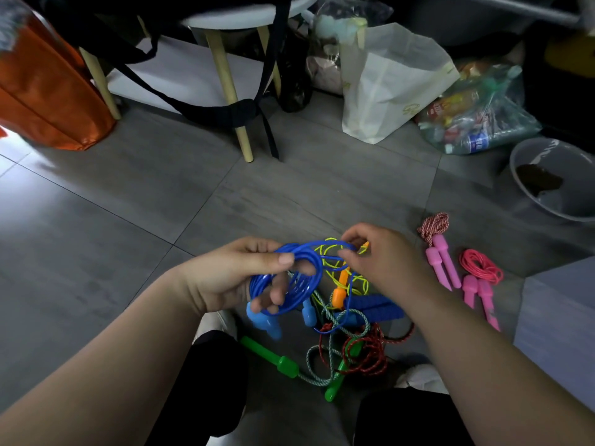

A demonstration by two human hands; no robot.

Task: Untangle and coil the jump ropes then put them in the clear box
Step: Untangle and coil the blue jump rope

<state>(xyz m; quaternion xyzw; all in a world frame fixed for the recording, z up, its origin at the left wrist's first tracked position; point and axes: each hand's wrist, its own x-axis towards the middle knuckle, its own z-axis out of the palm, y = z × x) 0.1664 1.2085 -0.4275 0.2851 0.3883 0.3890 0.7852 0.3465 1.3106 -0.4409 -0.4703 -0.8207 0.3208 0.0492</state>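
Grey floor tiles [128,204] carry the work. Your left grip [225,278] is curled round the blue rope coil [317,272], thumb on top, holding it above the floor. Your right grip [386,262] pinches one blue loop just beside the coil. The tangled pile [367,352] lies below, between your legs. Two coiled pink ropes [446,262] lie to its right, apart from it.

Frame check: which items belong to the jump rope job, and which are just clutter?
Job:
- blue rope, gripped by left hand, pinched by right hand
- tangled ropes on floor
- coiled red-white rope
- coiled pink rope

Clutter:
- orange bag
- white paper bag
- bag of bottles
- grey basin
- stool
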